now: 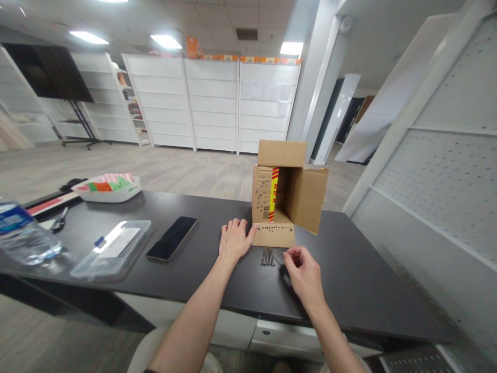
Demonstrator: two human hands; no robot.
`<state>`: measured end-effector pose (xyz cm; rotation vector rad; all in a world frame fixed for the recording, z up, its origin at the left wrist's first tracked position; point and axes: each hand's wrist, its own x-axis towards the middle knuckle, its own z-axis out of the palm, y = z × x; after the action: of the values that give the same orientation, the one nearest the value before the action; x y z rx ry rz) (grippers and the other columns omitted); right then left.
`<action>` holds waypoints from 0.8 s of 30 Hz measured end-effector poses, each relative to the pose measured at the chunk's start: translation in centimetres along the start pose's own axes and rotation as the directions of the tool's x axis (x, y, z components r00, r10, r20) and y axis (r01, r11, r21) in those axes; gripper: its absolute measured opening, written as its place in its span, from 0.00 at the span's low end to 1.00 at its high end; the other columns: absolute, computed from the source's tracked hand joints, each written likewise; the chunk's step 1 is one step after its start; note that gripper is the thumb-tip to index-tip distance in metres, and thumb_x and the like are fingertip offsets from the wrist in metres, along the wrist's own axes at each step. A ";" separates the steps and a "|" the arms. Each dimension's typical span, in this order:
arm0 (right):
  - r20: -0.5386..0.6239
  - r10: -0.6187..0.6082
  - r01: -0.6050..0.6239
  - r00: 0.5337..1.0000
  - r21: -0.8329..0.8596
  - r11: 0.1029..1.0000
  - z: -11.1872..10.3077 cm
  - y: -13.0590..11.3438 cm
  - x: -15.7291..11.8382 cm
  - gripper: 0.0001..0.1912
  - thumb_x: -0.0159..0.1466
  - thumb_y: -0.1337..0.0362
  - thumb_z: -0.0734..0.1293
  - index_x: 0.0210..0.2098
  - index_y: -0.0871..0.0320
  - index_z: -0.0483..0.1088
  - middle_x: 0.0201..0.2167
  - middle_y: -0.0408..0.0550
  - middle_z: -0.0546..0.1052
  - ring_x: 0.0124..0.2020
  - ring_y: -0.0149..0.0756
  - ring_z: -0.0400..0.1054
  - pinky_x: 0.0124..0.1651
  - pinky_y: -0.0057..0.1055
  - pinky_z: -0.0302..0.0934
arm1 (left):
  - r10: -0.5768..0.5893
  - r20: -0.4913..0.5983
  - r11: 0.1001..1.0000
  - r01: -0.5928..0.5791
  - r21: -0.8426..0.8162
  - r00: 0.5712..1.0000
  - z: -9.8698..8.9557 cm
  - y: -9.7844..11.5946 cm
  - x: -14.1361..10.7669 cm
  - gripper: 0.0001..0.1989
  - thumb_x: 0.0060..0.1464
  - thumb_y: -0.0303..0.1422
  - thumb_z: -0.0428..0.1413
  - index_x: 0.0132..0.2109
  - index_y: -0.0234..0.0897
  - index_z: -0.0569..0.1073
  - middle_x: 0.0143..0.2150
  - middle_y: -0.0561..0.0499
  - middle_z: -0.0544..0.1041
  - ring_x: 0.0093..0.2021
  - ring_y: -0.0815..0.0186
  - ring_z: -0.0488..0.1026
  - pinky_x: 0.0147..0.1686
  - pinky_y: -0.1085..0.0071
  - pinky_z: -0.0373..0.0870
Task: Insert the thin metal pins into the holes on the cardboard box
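Observation:
An opened cardboard box (262,194) stands on its side on the dark table, its flaps spread and its opening facing me. Small holes run across its front flap (275,239), and more dark spots dot the left flap beside a yellow-red tape strip. My left hand (235,239) lies flat on the table, fingers spread, thumb at the front flap's left edge. Just before that flap, several nails (267,256) lie side by side. My right hand (303,271) pinches a thin nail (278,252) that points left, close above the row.
Left of my hands lie a black phone (173,239) and a clear plastic case (112,249). Farther left are a water bottle (27,235) and a white basket (108,194) of colourful packets. A perforated panel (438,207) rises along the table's right side.

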<state>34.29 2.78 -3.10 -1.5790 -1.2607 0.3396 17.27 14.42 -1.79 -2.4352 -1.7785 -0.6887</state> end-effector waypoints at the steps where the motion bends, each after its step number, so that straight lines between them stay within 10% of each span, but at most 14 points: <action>1: -0.010 0.003 -0.003 1.000 -0.007 1.000 0.0 0.0 0.0 0.14 0.59 0.52 0.63 0.30 0.58 0.67 0.25 0.46 0.73 0.25 0.34 0.65 0.32 0.30 0.59 | 0.000 0.001 1.000 0.000 0.002 1.000 0.0 0.0 0.0 0.28 0.61 0.51 0.35 0.43 0.38 0.71 0.43 0.44 0.72 0.47 0.57 0.66 0.47 0.60 0.57; 24: 0.238 -0.191 0.253 0.952 -0.265 0.930 0.5 -0.4 -0.5 0.06 0.62 0.64 0.59 0.31 0.56 0.65 0.30 0.46 0.72 0.30 0.36 0.65 0.34 0.29 0.56 | 0.003 0.009 1.000 -0.002 -0.020 1.000 0.0 0.0 -0.1 0.29 0.61 0.52 0.33 0.44 0.39 0.71 0.44 0.43 0.71 0.47 0.57 0.65 0.48 0.60 0.57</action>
<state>33.48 2.60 -3.17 -1.6550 -1.7021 0.1802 17.22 14.35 -1.80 -2.4564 -1.7799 -0.6995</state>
